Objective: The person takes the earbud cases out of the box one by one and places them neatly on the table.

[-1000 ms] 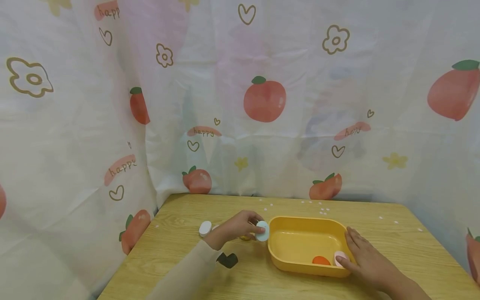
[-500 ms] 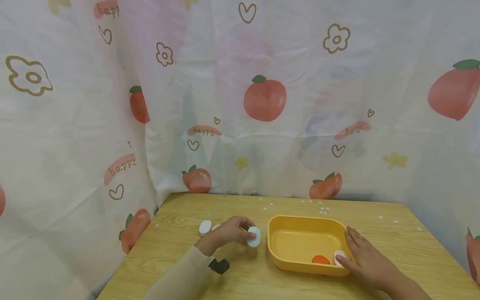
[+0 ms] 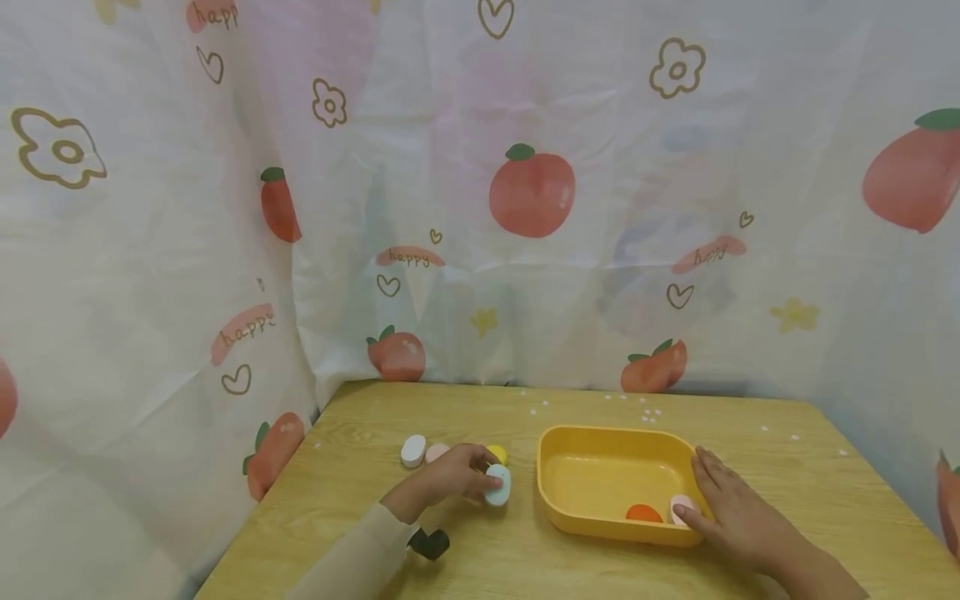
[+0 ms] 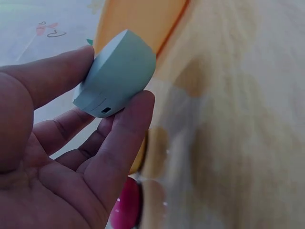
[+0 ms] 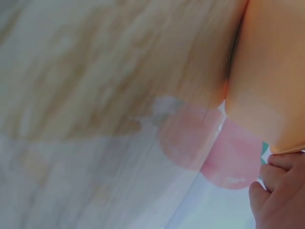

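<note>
My left hand (image 3: pixel 453 479) pinches a pale blue earbud case (image 3: pixel 497 485) between thumb and fingers, left of the yellow bin (image 3: pixel 611 527). In the left wrist view, a seam and a small charging port show on the earbud case (image 4: pixel 119 76). Thumb and fingertips press its opposite sides. My right hand (image 3: pixel 742 517) rests along the bin's right end, fingers straight on the outside, thumb lying over the rim. In the right wrist view, fingertips of the right hand (image 5: pixel 281 191) touch the bin's edge. Inside the bin lie an orange rounded piece (image 3: pixel 643 513) and a pale pink one (image 3: pixel 681 509).
Behind my left hand on the wooden table (image 3: pixel 360 417) lie a white rounded case (image 3: pixel 413 451), a pinkish one (image 3: pixel 437 452) and a yellow one (image 3: pixel 497 454). A magenta rounded piece (image 4: pixel 127 205) shows in the left wrist view. A patterned curtain (image 3: pixel 450 167) hangs behind the table.
My left hand has drawn back leftward and toward me from the bin's left rim, still holding the earbud case. More of the yellow piece now shows. My right hand stays on the bin.
</note>
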A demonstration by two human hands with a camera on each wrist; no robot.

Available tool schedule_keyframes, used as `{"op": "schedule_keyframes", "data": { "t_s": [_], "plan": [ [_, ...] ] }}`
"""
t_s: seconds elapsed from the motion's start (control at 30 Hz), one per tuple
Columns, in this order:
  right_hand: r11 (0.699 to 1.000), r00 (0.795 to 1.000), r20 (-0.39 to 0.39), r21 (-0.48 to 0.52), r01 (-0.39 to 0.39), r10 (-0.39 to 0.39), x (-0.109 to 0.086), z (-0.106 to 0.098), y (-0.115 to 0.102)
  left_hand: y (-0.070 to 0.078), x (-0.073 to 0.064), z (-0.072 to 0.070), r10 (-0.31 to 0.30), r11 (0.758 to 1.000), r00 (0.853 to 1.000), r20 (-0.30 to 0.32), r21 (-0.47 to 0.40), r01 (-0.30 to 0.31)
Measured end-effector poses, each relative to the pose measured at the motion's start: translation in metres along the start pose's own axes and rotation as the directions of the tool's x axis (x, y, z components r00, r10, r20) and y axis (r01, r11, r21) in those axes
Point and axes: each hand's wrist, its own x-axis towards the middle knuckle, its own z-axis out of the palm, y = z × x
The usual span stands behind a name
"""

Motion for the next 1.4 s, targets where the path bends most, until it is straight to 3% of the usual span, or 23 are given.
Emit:
{"op": "schedule_keyframes", "data": {
  "t_s": [0.23, 0.53, 0.83, 1.17, 1.4],
  "plan": [
    [1.0, 1.0, 0.005, 0.006, -0.007, 0.007, 0.0, -0.001, 0.0, -0.007, -0.004, 0.003, -0.036, 0.993, 0.998, -0.05, 0.108, 0.042],
    [1.0, 1.0, -0.004, -0.01, -0.005, 0.005, 0.0, 0.0, 0.002, -0.017, -0.007, 0.005, -0.037, 0.994, 0.998, -0.055, 0.101, 0.043],
    [1.0, 1.0, -0.004, -0.006, -0.004, 0.004, 0.001, 0.001, 0.002, -0.019, -0.008, 0.004, -0.035, 0.991, 0.998, -0.049, 0.129, 0.041],
    [1.0, 1.0, 0.0, -0.011, -0.011, 0.011, 0.002, 0.0, 0.002, -0.016, -0.009, 0.001, -0.017, 0.972, 0.999, -0.05, 0.233, 0.028],
    [1.0, 1.0, -0.005, -0.011, -0.007, 0.007, 0.002, 0.001, 0.001, -0.015, -0.011, 0.0, -0.039, 0.96, 0.997, -0.067, 0.275, 0.056]
  ]
}}
